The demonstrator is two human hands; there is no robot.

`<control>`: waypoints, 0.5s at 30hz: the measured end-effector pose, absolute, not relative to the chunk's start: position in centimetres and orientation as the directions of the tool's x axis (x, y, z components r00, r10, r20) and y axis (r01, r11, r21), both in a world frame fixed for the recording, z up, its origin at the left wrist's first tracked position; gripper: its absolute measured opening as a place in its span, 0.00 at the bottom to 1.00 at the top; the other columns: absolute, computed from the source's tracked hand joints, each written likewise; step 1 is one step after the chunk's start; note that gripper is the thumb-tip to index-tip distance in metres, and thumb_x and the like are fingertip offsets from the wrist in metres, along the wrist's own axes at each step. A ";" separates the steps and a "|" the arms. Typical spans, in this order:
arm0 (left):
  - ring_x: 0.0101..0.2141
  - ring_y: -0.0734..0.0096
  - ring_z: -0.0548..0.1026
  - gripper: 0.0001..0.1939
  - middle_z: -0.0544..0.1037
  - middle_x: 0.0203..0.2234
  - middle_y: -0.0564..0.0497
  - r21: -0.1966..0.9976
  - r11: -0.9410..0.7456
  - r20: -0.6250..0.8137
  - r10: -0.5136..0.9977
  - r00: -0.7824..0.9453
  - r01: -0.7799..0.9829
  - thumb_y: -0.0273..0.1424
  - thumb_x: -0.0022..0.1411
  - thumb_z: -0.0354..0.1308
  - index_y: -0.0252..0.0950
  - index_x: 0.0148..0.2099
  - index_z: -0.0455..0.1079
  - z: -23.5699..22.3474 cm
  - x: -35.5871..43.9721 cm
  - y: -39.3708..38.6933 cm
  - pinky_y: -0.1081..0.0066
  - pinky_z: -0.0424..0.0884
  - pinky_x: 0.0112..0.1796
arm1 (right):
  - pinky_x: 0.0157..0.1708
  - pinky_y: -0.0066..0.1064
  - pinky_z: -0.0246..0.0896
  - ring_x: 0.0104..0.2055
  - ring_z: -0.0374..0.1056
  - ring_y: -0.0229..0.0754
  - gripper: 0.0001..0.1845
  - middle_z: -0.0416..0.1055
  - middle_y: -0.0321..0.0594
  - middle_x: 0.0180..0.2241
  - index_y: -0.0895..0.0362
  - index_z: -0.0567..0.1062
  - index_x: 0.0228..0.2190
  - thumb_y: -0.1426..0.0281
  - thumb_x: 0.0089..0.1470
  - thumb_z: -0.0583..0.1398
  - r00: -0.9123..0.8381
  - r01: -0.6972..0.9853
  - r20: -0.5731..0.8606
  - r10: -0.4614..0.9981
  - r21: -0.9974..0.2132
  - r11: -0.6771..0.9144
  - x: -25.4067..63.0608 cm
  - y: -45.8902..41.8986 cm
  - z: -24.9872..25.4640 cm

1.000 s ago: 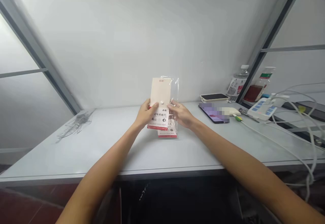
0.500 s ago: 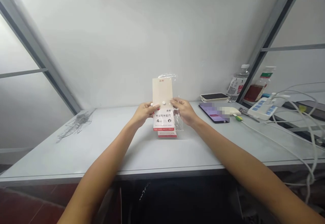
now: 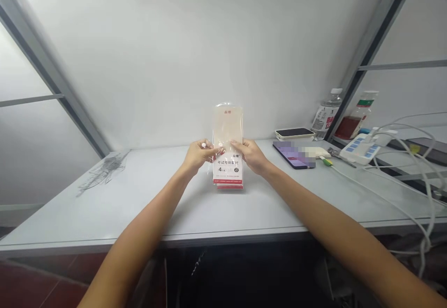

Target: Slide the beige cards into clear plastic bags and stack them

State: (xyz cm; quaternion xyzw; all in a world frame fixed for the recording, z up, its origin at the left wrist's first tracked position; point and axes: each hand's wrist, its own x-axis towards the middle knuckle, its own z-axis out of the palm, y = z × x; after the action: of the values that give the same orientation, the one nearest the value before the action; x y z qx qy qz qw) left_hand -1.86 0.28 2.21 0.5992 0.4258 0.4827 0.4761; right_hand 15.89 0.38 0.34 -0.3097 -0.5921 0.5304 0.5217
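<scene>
Both my hands hold a clear plastic bag (image 3: 227, 133) upright above the table. It holds a cream card packet with a red lower edge, printed "考试专用套尺" (image 3: 227, 170). My left hand (image 3: 199, 155) pinches the bag's left side near a small white round fastener. My right hand (image 3: 252, 155) grips its right side. The lower end of the packet is at or just above a second, similar packet (image 3: 229, 186), which mostly hides behind it. I cannot tell whether they touch.
The white table (image 3: 139, 205) carries a phone with a pixelated purple screen (image 3: 294, 155), another phone (image 3: 294, 133), and several bottles (image 3: 326, 117). A power strip (image 3: 359, 150) and white cables (image 3: 394, 196) lie to the right. A wiry dark tangle (image 3: 104, 168) lies at left.
The packet has moved right and stands straighter. The card now sits centred in the clear bag, which earlier stuck out to its right. My hands stay on both sides of it.
</scene>
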 end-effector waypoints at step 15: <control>0.18 0.79 0.67 0.24 0.70 0.17 0.52 0.979 -0.183 0.202 0.904 0.378 -0.086 0.52 0.49 0.57 0.32 0.27 0.67 2.3 -1.8 0.2 0.75 0.64 0.21 | 0.29 0.30 0.62 0.28 0.67 0.39 0.17 0.71 0.37 0.25 0.59 0.72 0.27 0.56 0.45 0.63 -0.243 -0.197 0.371 0.897 -0.924 0.329 16.0 0.0 0.9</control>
State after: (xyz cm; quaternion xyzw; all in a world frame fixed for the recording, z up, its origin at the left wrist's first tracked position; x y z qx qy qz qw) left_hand -1.76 0.16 2.32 0.6229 0.3279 0.4512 0.5485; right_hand 16.04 0.02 0.85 -0.2881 -0.6072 0.5026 0.5438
